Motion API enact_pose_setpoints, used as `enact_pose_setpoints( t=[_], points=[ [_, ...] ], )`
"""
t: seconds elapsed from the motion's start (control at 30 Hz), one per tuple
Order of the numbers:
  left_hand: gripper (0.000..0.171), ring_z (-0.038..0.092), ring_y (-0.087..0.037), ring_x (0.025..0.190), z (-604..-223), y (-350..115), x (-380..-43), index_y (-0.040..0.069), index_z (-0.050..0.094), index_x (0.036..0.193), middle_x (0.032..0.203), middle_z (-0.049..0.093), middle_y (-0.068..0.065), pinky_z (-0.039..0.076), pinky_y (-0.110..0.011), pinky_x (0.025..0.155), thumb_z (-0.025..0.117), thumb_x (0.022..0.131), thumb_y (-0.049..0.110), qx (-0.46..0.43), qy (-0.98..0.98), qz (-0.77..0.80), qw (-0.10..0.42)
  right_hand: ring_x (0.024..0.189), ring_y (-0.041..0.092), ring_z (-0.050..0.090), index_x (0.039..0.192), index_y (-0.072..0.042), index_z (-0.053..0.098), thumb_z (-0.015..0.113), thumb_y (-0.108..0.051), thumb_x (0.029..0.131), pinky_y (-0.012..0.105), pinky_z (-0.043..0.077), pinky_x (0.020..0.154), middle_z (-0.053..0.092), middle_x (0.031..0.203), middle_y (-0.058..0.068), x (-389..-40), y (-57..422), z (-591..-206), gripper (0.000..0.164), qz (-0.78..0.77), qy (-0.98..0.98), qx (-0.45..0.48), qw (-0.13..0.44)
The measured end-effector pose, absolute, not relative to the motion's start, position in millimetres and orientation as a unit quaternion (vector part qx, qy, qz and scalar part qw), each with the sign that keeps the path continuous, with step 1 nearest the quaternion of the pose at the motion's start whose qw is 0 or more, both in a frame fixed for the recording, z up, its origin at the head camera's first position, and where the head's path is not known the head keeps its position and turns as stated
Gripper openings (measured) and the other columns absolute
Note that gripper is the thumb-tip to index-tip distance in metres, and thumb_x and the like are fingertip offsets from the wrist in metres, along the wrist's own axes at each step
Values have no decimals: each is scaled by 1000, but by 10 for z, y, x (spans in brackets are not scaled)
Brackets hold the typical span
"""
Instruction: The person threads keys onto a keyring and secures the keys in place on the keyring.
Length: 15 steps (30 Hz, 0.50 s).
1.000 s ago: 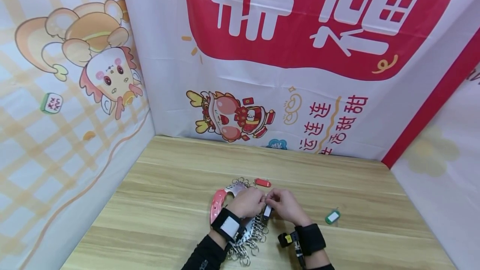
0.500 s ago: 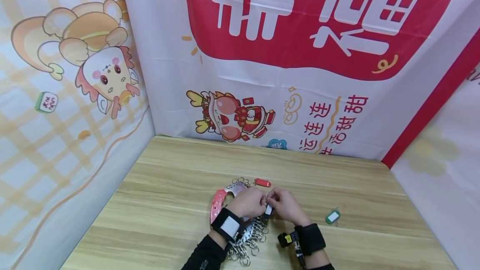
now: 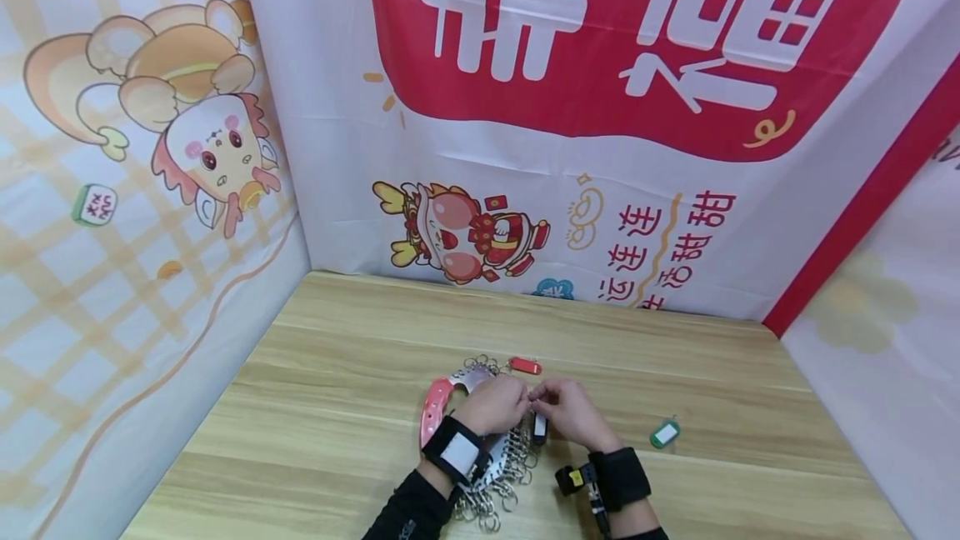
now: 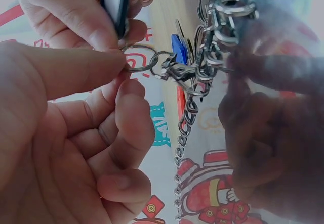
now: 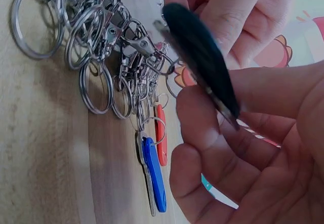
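Observation:
My left hand (image 3: 493,403) pinches a metal split ring (image 4: 139,68) between thumb and forefinger. That ring links to a small clasp (image 4: 177,72) on a silver plate with a pink handle (image 3: 432,417). Opposite, my right hand (image 3: 572,415) holds a black key tag (image 3: 539,430) with a white label at its fingertips, close beside the left fingertips. In the right wrist view the black tag (image 5: 202,57) is seen nearly edge-on, covering part of the thumb. Whether the tag's own ring passes through the split ring is hidden by the fingers.
Many clasps and rings (image 3: 517,461) hang along the plate's edge. A blue key tag (image 5: 156,176) with a key and a red tag (image 5: 161,133) hang there too. A green tag (image 3: 665,433) lies on the wooden table (image 3: 337,415) to the right. Printed cloth (image 3: 337,148) stands behind.
The black key tag has swung from a slant to nearly upright below my right fingertips. Both hands stay almost in place, with only small finger movements.

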<state>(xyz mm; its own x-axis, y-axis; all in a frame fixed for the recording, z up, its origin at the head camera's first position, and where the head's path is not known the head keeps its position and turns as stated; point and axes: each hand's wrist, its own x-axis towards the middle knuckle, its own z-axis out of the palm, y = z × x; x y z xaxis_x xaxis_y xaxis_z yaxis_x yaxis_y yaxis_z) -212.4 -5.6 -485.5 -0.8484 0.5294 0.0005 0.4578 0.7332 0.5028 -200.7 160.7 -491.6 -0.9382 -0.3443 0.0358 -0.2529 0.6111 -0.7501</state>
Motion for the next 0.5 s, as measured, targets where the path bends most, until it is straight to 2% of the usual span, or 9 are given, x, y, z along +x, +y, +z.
enact_pose_setpoints(
  t=[0.23,0.5],
  points=[
    [34,41,-8,45,-4840,-64,-2122,15,47,60,53,41,6,34,-21,46,55,93,17,266,923,268,72,70,11,55,88,-7,67,62,-2,88,25,46,61,63,81,-1,-2029,1603,-4942,8,-385,907,-162,52],
    [26,45,-7,51,-4858,-76,-2140,16,51,67,58,45,6,35,-21,49,58,92,17,270,924,260,69,70,11,55,87,-9,68,61,-3,89,26,45,61,64,81,-1,-2025,1601,-4951,9,-395,906,-144,46]
  ],
)
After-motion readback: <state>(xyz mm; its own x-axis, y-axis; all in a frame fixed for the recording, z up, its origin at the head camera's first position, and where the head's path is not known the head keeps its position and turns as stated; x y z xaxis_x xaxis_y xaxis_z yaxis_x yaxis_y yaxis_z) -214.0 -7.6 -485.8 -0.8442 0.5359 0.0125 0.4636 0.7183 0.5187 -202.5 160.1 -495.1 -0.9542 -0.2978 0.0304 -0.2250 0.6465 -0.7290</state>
